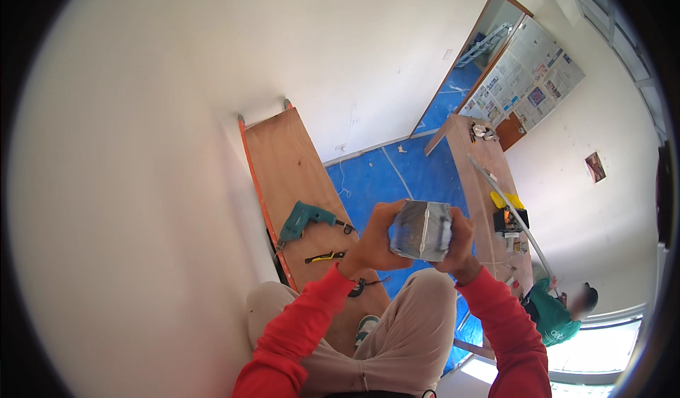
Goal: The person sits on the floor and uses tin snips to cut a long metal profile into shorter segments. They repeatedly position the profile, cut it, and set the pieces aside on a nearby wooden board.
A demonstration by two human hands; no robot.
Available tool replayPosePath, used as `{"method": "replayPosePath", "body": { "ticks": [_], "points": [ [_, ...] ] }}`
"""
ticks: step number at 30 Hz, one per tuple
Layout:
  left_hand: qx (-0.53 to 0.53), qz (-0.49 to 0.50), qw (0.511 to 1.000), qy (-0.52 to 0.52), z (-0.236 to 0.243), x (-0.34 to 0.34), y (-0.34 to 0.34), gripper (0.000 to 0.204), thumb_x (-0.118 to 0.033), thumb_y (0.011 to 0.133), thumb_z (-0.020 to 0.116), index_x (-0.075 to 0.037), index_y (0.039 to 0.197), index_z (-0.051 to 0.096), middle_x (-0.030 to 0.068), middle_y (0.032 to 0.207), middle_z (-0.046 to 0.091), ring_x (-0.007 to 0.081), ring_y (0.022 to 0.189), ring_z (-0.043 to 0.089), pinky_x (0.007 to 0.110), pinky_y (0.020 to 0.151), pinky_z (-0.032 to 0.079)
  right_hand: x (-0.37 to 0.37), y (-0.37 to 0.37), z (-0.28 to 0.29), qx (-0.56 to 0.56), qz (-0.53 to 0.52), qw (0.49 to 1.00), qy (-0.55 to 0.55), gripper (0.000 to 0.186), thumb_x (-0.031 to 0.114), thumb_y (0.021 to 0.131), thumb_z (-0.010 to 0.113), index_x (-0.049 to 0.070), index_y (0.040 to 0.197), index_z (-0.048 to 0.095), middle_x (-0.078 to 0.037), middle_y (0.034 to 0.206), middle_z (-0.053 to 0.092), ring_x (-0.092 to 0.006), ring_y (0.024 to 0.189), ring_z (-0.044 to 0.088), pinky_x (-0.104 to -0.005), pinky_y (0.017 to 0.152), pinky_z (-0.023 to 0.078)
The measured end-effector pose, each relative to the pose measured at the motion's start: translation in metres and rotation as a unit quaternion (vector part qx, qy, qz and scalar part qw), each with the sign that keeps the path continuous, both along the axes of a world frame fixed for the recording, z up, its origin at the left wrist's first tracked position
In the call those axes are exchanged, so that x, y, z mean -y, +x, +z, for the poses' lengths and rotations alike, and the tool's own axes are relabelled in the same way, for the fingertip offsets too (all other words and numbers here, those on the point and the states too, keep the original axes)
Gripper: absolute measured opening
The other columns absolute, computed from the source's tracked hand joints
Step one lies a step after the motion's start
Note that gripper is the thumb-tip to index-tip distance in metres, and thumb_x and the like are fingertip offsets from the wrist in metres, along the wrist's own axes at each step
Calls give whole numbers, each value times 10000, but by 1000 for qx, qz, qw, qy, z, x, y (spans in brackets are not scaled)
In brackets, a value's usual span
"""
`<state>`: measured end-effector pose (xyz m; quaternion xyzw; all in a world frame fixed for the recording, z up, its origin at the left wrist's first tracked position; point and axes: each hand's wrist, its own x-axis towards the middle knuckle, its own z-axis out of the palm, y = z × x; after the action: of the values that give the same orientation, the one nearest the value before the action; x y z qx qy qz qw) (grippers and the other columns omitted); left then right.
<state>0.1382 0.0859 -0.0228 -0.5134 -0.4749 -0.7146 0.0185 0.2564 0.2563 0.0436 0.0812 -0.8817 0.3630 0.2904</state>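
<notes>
Between my two hands is a grey, glossy boxy packet [423,229] with a pale seam down its middle. My left hand [381,241] is wrapped round its left side, and my right hand [459,241] presses the right side. What is inside the packet does not show. Below and left of it, a wooden board [280,143] carries a teal power drill [303,218], a yellow-and-black utility knife [324,257] and a dark tape measure [357,287]. Both hands are above these tools and apart from them.
Orange rails [256,178] edge the board beside the white wall. Blue sheeting [386,175] covers the floor. At right, a long wooden bench [471,175] holds a black toolbox [511,220]; a metal bar [516,214] crosses it. A person in green [556,316] is near the window.
</notes>
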Motion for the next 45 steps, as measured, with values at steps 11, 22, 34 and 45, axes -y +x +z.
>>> {"method": "replayPosePath", "body": {
  "ticks": [11, 22, 34, 45],
  "points": [
    [-272, 134, 892, -334, 68, 45, -147, 441, -420, 631, 835, -84, 883, 702, 140, 728, 710, 394, 730, 691, 470, 729, 566, -91, 26, 117, 278, -157, 889, 326, 552, 417, 701, 969, 44, 933, 633, -145, 797, 702, -343, 704, 716, -408, 650, 545],
    [183, -55, 960, -207, 105, 14, -59, 481, -195, 699, 865, -59, 1132, 703, 51, 855, 710, 182, 791, 689, 367, 731, 563, -12, -15, 104, 117, -63, 987, 95, 747, 555, 772, 905, 4, 1199, 636, -149, 797, 697, -301, 747, 724, -424, 708, 555],
    [6, -31, 911, -411, 95, 52, -70, 720, -243, 662, 910, -50, 1303, 646, 154, 1112, 661, 312, 1064, 646, 418, 947, 501, -36, 8, 80, 88, -58, 987, 119, 648, 571, 725, 920, 62, 1023, 652, -100, 805, 692, -305, 735, 709, -411, 702, 540],
    [-189, 51, 836, -513, 40, 60, -97, 478, -177, 655, 852, -45, 1102, 748, 119, 797, 722, 161, 726, 676, 352, 706, 541, -82, 62, 115, 379, -122, 852, 341, 559, 441, 720, 945, 59, 934, 598, -122, 740, 686, -368, 726, 716, -429, 672, 557]
  ]
}}
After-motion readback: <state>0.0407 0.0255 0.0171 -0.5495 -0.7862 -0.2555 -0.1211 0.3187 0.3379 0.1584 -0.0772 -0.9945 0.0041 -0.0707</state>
